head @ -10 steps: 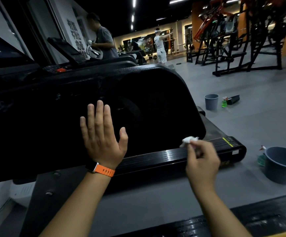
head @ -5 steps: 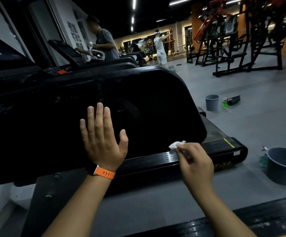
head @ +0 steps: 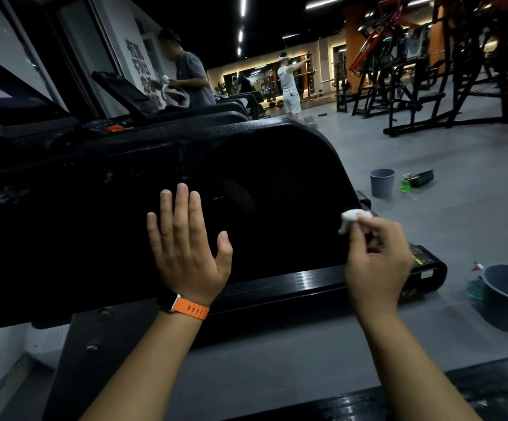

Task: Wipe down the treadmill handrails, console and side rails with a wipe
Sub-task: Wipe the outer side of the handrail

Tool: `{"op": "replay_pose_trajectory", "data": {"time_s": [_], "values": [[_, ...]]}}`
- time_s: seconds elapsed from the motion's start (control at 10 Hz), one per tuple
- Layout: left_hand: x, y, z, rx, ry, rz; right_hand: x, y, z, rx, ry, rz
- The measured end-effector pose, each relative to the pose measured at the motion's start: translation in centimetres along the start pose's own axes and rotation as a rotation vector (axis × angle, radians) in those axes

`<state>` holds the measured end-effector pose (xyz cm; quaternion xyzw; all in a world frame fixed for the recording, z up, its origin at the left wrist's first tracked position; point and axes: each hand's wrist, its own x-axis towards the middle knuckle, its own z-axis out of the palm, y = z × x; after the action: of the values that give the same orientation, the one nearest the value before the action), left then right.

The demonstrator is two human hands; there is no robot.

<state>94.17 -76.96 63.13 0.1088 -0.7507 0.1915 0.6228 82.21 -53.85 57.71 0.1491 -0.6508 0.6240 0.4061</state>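
Treadmill's black side panel [head: 277,183] is filling most of the view, with the side rail [head: 292,281] running just under it, long axis left-to-right toward the tail end. Left hand [head: 186,253] is lying flat and open on the panel's middle. Right hand [head: 377,262] is pinching a wadded wipe [head: 351,218] at the panel's right edge, wad poking up-left. I'd be wiping lengthwise in overlapping passes.

grey gym floor [head: 474,214], treadmill [head: 277,183], two buckets [head: 382,182], green bottle [head: 405,185]
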Motion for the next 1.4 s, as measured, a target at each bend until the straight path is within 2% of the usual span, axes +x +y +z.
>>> {"op": "replay_pose_trajectory", "data": {"time_s": [0.1, 0.2, 0.3, 0.4, 0.5, 0.6, 0.7, 0.8, 1.0, 1.1, 1.3, 1.4], "values": [[-0.1, -0.1, 0.0, 0.000, 0.001, -0.005, -1.8, -1.0, 0.7, -0.030, -0.141, -0.175], [-0.1, 0.0, 0.0, 0.000, -0.001, -0.005, 0.9, -1.2, 0.4, 0.076, 0.039, -0.012], [0.0, 0.0, 0.0, -0.004, -0.003, -0.003, 0.5, -2.2, 1.0, 0.080, 0.002, -0.029], [0.0, 0.0, 0.0, -0.004, 0.000, -0.005, -0.9, -2.4, 1.7, -0.002, -0.126, -0.204], [-0.1, 0.0, 0.0, -0.003, 0.000, -0.004, 1.7, -1.9, 1.6, 0.040, 0.032, -0.065], [-0.1, 0.0, 0.0, -0.007, -0.007, -0.003, 0.5, -3.2, 2.3, 0.043, -0.023, -0.085], [-0.1, -0.1, 0.0, -0.004, -0.004, -0.009, -0.2, -3.9, 2.4, -0.007, -0.127, -0.239], [-0.1, -0.1, 0.0, 0.002, -0.006, -0.004, 2.8, -3.6, 2.2, 0.069, 0.046, -0.080], [-0.1, 0.0, 0.0, -0.002, -0.006, -0.008, 1.8, -5.1, 2.9, -0.004, -0.109, -0.281], [-0.1, -0.1, -0.1, -0.001, -0.008, -0.004, 4.7, -4.7, 2.7, 0.086, 0.016, -0.093], [-0.1, 0.0, -0.1, -0.018, -0.009, -0.009, 2.3, -5.8, 3.3, -0.011, -0.126, -0.311], [-0.1, 0.0, -0.1, -0.016, -0.014, -0.011, 5.8, -5.6, 3.1, 0.065, 0.049, -0.116]]}}
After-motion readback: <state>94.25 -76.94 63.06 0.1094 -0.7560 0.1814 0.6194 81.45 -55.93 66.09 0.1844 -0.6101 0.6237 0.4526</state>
